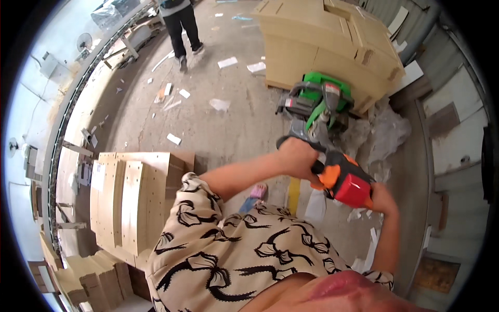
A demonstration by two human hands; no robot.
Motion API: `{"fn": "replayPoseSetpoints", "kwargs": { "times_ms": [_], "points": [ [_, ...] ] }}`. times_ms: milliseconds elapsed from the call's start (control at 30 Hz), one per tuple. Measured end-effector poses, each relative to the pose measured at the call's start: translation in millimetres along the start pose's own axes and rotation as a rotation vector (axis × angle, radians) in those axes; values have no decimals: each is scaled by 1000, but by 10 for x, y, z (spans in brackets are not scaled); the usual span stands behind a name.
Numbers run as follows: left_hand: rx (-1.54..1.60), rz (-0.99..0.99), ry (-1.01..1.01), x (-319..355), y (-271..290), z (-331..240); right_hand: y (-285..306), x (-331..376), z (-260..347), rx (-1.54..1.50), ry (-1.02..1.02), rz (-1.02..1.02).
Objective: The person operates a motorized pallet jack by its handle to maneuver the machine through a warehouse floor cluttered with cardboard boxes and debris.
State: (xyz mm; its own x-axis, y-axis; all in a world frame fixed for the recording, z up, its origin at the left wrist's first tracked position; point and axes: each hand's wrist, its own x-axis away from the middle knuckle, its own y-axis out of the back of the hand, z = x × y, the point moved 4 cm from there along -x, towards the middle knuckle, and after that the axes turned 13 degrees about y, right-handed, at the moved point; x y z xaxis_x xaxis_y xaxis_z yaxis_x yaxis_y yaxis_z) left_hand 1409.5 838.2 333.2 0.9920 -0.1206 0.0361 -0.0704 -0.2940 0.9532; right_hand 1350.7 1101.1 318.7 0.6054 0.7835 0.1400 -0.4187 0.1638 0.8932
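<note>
An electric pallet jack point(322, 99) with a green and black body stands ahead of me on the right. Its control handle point(356, 182), black and orange with a red end, reaches back toward my body. My left hand point(297, 158) is closed at the handle's left side, the arm stretched across in front of me. On the opposite side of the handle, my right hand point(383, 198) is closed around the grip, its fingers partly hidden. Against the jack's far side stands a tall stack of tan boards point(291, 57).
On the left stands another stack of pale drilled boards point(156, 203). A person point(181, 26) is on the floor far ahead. Clear plastic film point(387, 127) lies beside the jack, and paper scraps point(227, 62) litter the floor. A long conveyor edge point(78, 88) runs along the left.
</note>
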Motion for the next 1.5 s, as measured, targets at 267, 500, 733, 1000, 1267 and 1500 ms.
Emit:
{"fn": "replayPoseSetpoints", "kwargs": {
  "times_ms": [267, 500, 733, 1000, 1267, 1500],
  "points": [
    [-29, -26, 47, 851, -393, -325, -344, 778, 505, 18, 67, -13],
    [39, -18, -53, 1547, -105, -522, -287, 1381, 995, -404, 108, -42],
    [84, -105, -234, 1452, 656, -170, -28, 1336, 1540, -459, -28, -111],
    [183, 175, -202, 1487, 1337, 774, -278, 761, 2764, -653, -319, -49],
    [151, 327, -39, 1160, 1638, 1548, -649, 108, 3371, -779, -366, -267],
    [165, 175, -180, 1042, 1509, 1905, -766, -255, 3527, -723, -274, -313]
  ]
}}
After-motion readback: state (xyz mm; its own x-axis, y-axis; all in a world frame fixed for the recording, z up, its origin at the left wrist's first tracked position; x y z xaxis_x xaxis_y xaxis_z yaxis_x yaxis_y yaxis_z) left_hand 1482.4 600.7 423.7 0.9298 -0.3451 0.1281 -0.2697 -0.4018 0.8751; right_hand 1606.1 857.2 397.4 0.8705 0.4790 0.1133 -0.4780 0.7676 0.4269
